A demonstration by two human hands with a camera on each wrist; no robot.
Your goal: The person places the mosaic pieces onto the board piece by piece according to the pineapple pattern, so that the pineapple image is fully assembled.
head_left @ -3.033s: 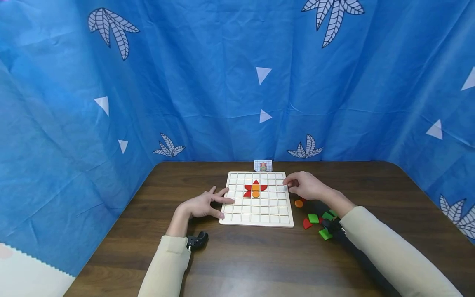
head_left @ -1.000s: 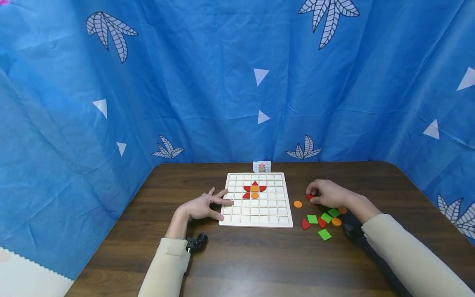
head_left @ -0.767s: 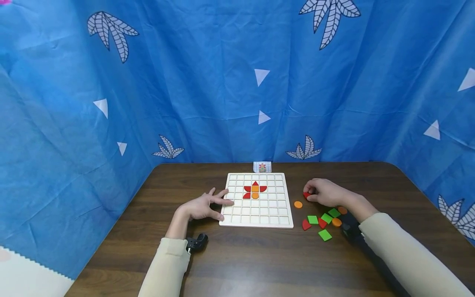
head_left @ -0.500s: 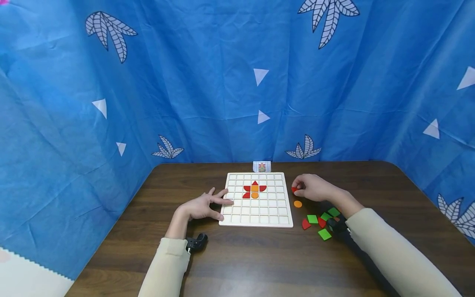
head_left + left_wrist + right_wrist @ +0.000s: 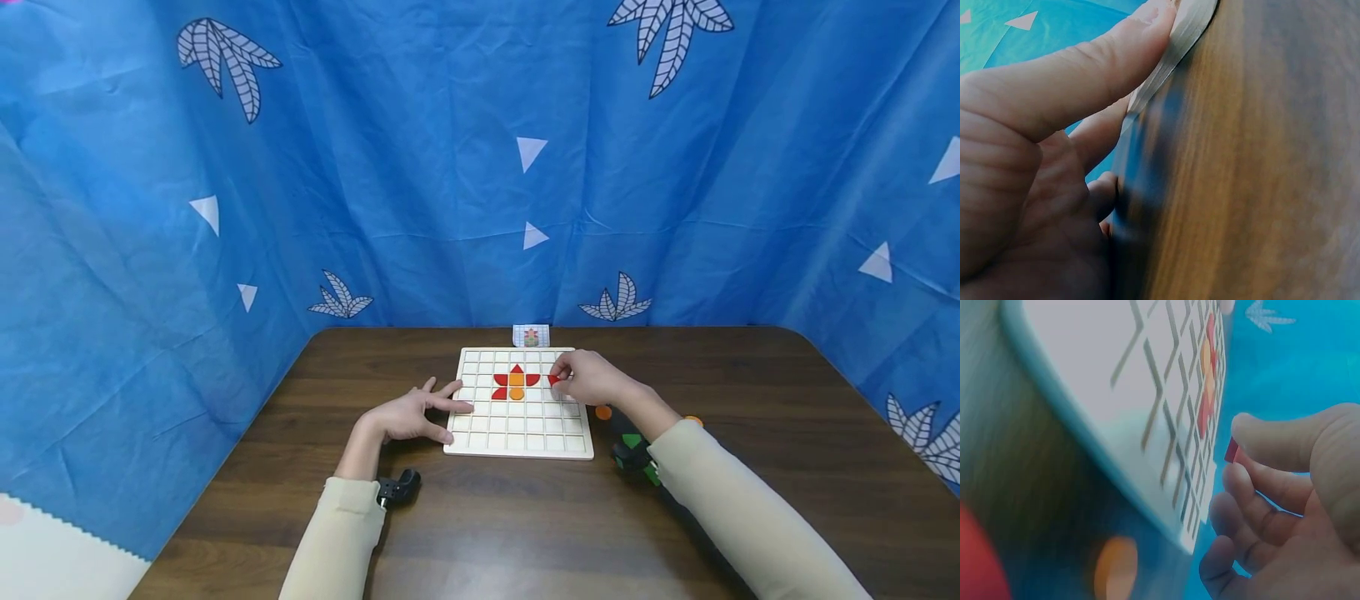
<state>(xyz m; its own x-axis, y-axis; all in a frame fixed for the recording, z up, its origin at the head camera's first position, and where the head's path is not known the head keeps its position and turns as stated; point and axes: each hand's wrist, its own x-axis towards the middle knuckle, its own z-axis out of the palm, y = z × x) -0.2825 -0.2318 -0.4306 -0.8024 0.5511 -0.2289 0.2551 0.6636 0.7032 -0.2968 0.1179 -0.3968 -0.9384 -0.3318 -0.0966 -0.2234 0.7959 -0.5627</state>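
Observation:
A white grid board [image 5: 551, 429] lies on the table. Its cells hold a red triangle [image 5: 517, 368], an orange square [image 5: 517, 379], an orange disc [image 5: 517, 394] and several red curved-edge tiles [image 5: 533, 380]. Over the right part of the board, my right hand [image 5: 592, 379] pinches a red tile [image 5: 552, 380] between thumb and fingertips; in the right wrist view only this tile's edge [image 5: 1231, 450] shows. Spread fingers of my left hand [image 5: 407, 414] rest on the board's left edge, thumb near its lower corner.
A small printed card [image 5: 531, 335] with a coloured pattern lies behind the board. Right of the board are an orange disc [image 5: 603, 412] and green tiles [image 5: 632, 439], partly hidden by my right wrist and its black camera [image 5: 632, 456]. A blue curtain [image 5: 420, 208] hangs behind the table.
My right hand picked up the red tile from the table right of the board and moved left with it over the board. My left hand stays in place.

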